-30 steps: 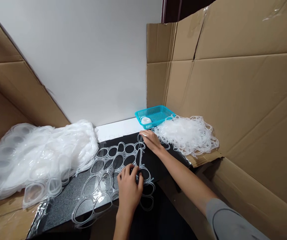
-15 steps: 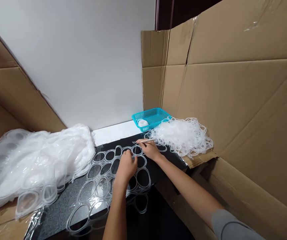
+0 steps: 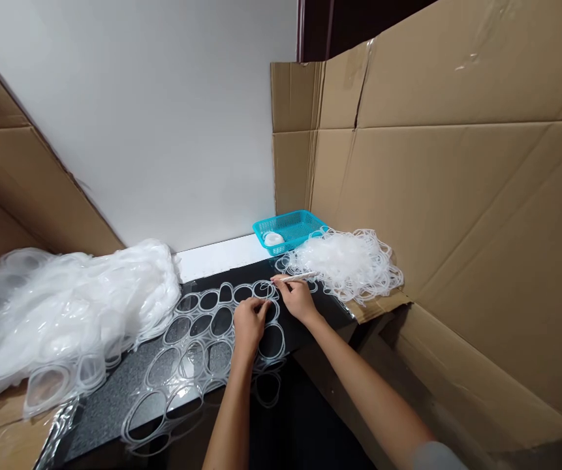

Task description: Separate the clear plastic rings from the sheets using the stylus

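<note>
A linked sheet of clear ring shapes (image 3: 219, 347) lies over the dark speckled table (image 3: 109, 408), its near edge hanging over the front. My left hand (image 3: 250, 324) pinches the sheet near its upper right rings, fingertips together. My right hand (image 3: 296, 297) is closed on a thin white pen-like tool (image 3: 300, 277), just right of the sheet's top right ring. Its fingertips are beside that ring; whether they also grip a loose piece is too small to tell.
At left is a large heap of translucent ring sheets (image 3: 85, 307). A tangled pile of thin clear rings (image 3: 349, 261) is at right. Behind it stands a blue basket (image 3: 305, 225) holding a white roll (image 3: 273, 239). Cardboard walls (image 3: 457, 196) enclose both sides.
The view has shifted slightly, so the surroundings sit further left. My right hand has moved a little to the right relative to the sheet, and the tool now lies flatter above its fingers.
</note>
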Demonstrator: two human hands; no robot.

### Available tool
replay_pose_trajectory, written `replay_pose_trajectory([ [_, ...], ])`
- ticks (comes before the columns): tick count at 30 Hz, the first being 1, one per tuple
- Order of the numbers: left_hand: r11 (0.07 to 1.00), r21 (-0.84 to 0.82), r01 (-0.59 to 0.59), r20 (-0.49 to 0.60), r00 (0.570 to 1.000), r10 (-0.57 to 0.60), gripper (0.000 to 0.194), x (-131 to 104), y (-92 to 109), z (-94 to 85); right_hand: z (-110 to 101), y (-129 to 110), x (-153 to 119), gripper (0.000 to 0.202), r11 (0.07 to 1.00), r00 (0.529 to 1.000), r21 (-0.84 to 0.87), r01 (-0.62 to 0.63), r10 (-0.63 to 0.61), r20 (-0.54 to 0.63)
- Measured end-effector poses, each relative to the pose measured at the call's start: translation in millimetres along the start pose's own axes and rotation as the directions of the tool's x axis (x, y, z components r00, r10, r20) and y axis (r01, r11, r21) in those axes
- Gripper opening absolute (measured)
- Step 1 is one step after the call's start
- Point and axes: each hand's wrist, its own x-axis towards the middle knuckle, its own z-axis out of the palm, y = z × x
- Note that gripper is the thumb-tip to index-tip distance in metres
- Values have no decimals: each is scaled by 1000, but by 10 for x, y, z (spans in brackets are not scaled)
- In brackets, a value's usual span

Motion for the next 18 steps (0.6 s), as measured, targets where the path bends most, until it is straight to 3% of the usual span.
replay_pose_trajectory([
  [9,994,-62,-88,127,987,96,16,1,33,-68,-4,-2,-65,32,995,989,46,-87,81,127],
  [18,987,-151,-52,173,982,79,29,-4,12,-101,-6,5,-69,34,993,988,62,-97,88,127],
])
